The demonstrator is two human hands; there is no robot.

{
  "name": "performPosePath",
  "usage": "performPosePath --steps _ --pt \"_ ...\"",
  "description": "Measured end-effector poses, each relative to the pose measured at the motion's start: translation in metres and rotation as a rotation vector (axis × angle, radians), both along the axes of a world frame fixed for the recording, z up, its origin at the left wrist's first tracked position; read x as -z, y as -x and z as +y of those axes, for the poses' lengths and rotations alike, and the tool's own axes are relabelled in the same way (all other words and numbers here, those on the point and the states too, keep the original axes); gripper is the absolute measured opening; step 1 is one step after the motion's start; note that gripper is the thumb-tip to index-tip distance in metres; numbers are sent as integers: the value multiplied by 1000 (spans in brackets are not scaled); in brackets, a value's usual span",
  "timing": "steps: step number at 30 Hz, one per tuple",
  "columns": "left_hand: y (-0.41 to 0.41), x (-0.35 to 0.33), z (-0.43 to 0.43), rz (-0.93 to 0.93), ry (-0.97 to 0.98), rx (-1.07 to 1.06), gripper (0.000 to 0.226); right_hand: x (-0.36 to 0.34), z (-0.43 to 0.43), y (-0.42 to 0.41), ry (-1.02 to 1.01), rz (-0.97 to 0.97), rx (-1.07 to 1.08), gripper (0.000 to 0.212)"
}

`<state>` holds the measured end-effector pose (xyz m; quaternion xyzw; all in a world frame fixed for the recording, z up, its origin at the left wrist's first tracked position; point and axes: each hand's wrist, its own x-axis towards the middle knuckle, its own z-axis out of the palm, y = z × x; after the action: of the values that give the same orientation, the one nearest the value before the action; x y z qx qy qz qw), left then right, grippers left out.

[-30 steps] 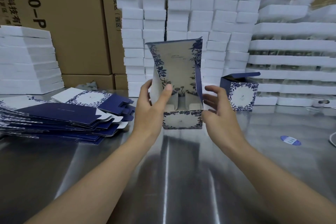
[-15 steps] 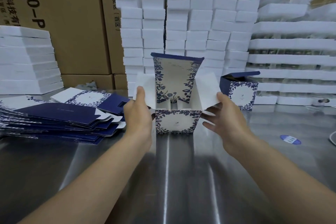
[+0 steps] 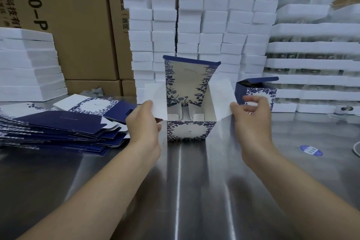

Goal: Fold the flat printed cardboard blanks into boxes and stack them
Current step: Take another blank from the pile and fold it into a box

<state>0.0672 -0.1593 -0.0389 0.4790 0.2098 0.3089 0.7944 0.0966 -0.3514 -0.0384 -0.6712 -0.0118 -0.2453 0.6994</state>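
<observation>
1. Against the far-left wall sit stacked white foam trays (image 3: 29,64), with brown cartons (image 3: 81,25) behind them.
2. Beside those, a sprawling pile of flat navy blanks (image 3: 64,128) lies on the steel table (image 3: 194,191).
3. The left hand (image 3: 144,122) pinches the white left flap (image 3: 155,99), its thumb on the outer edge and its fingers curled underneath.
4. Dead centre, the box (image 3: 187,130) stands on the table between both hands. Its top is open, the printed lid flap (image 3: 189,80) is upright at the back, and both side flaps are splayed outward (the interlocked bottom tabs show inside).
5. The right hand (image 3: 251,119) has its thumb at the outer edge of the right flap (image 3: 222,97), with its fingers curled just behind. It is blurred, so I cannot tell whether it truly grips.
6. Behind that hand stands a finished box (image 3: 257,93) with its navy lid ajar.
7. Further right, a blue oval sticker (image 3: 311,150) lies on the table, well apart from the box, and more foam trays (image 3: 311,64) are piled beyond it.
</observation>
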Motion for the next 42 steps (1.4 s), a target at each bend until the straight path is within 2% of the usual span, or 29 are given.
performPosePath --steps 3,5,6,8,10,12,15,17,19,21,24,26,28,30,32,35,38,40,42 --pt "4 1 -8 -53 -275 -45 18 -5 2 13 374 -471 225 23" --pt "7 2 -13 -86 -411 -55 27 -4 9 21 588 -706 200 16" --pt "8 2 -16 -105 -469 -52 30 -3 13 25 666 -746 129 16" --pt "10 2 -20 -141 -583 -47 38 2 19 27 816 -667 -8 21" --pt "13 3 -24 -192 -675 -51 39 8 19 24 947 -453 -70 28" --pt "15 3 -27 -244 -766 -48 34 9 15 19 991 -238 -99 33" --pt "17 7 -30 -306 -963 -12 20 6 11 13 1006 -35 -96 31" --pt "20 12 -34 -355 -1113 44 13 6 10 11 970 0 -139 25" --pt "25 15 -40 -402 -1248 56 13 10 7 6 980 -14 -144 10" --pt "28 16 -46 -457 -1316 74 13 12 1 2 1033 8 -104 17" --pt "30 18 -52 -508 -1311 125 13 10 -2 2 996 89 -153 30" --pt "29 18 -53 -508 -1298 113 12 8 -2 3 964 -18 -162 34" --pt "28 17 -51 -486 -1266 76 12 7 -3 6 917 -145 -189 32" --pt "27 17 -48 -446 -1213 72 9 8 -2 5 888 -103 -224 18" --pt "25 17 -47 -421 -1162 89 11 7 1 3 863 -92 -153 19" --pt "24 17 -47 -406 -1136 80 24 1 8 7 591 -216 -107 30" --pt "24 17 -48 -385 -1129 93 32 0 11 15 359 -319 -132 21" --pt "23 17 -48 -379 -1118 110 31 0 15 20 309 -384 -158 14" --pt "23 16 -46 -365 -1145 95 33 2 16 24 283 -424 -205 25"
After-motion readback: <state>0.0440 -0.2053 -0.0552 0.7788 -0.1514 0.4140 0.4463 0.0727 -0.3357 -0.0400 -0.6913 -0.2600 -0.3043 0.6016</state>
